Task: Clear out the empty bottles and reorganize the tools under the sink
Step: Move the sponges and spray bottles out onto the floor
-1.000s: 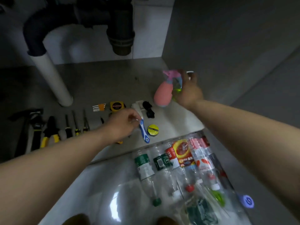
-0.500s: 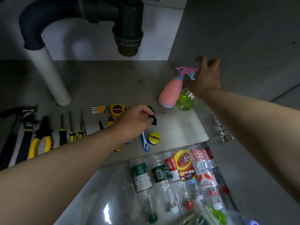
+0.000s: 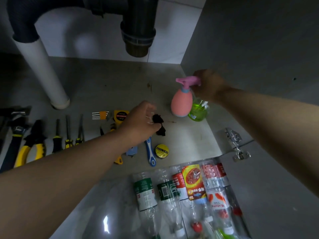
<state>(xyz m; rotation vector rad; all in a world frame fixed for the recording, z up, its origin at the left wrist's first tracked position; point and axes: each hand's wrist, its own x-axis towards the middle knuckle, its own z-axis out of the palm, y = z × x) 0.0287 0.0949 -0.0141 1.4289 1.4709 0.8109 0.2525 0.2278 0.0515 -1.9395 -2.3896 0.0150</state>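
My left hand (image 3: 140, 120) is closed over a small black object (image 3: 160, 125) in the middle of the cabinet floor (image 3: 96, 87). At the right wall, my right hand (image 3: 209, 85) grips the sprayer head of a pink spray bottle (image 3: 181, 103) standing upright. A green bottle (image 3: 198, 112) leans beside it. Hand tools lie in a row at the left: yellow-handled pliers (image 3: 32, 145), screwdrivers (image 3: 67, 133), hex keys (image 3: 99, 115) and a yellow tape measure (image 3: 121, 116). Several empty plastic bottles (image 3: 181, 192) lie in a clear bag on the floor outside.
A white drain pipe (image 3: 43, 71) rises at the back left and a black trap (image 3: 138, 31) hangs over the middle. A blue-handled tool (image 3: 151, 152) and a yellow tape roll (image 3: 162, 151) lie near the front edge. A metal hinge (image 3: 235, 144) sits at the right.
My right hand carried the pink spray bottle back and set it upright beside the green bottle. My left hand shifted from the blue-handled tool to the black object.
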